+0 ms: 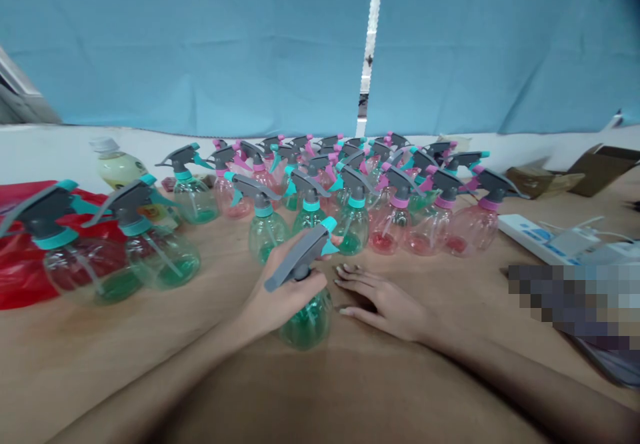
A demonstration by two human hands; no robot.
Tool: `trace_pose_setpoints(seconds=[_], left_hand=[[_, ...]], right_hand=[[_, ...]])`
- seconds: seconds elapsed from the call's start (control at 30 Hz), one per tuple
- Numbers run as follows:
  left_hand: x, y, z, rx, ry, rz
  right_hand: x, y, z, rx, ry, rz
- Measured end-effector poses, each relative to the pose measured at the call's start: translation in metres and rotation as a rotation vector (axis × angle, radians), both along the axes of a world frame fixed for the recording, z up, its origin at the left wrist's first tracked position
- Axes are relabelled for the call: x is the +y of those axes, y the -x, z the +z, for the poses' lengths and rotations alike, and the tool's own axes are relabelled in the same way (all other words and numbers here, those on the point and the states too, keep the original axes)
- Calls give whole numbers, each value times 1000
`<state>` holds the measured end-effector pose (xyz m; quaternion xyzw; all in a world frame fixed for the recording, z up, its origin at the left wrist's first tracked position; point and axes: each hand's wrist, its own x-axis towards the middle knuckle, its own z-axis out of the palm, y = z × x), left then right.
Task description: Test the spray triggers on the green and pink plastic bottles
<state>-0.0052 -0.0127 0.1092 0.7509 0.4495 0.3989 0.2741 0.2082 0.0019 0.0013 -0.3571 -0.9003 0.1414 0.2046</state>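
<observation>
My left hand (pixel 287 291) is wrapped round the neck of a spray bottle (pixel 306 323), just under its grey head with teal nozzle and trigger. Green liquid shows inside this clear bottle, which is at the near middle of the table. To its right, my right hand (pixel 383 301) rests on the tabletop with fingers stretched out, holding nothing. Just beyond both hands stand more bottles of the same kind, among them a teal-collared spray bottle (pixel 353 227) with green liquid and a pink-collared spray bottle (pixel 389 231) with red liquid.
Two teal-collared bottles, one a spray bottle (pixel 163 257), stand at left before a red plastic bag (pixel 23 274). Behind them is a white-capped bottle (pixel 117 167) of yellowish liquid. A white power strip (pixel 533 236) and an open cardboard box (pixel 603 171) lie at right. Blue cloth (pixel 200 44) hangs behind.
</observation>
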Motion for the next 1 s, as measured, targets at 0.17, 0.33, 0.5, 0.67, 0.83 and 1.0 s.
trace_pose_setpoints(seconds=[0.17,0.33,0.5,0.67,0.83,1.0], left_hand=[[0,1,-4,-45,2,-59],[1,-2,-3,-114,9,-113],[0,-2,-1,-140,57,-127],[-2,0,-1,-123,65,-119],[-2,-1,0,-98,35,-100],[-2,0,-3,-27,18,-57]], right_hand=[[-1,0,0,34,-5,-1],[0,0,0,32,-3,-3],[-1,0,0,14,3,-13],[-1,1,0,33,7,-15],[-1,1,1,8,6,-15],[-1,1,1,17,8,-12]])
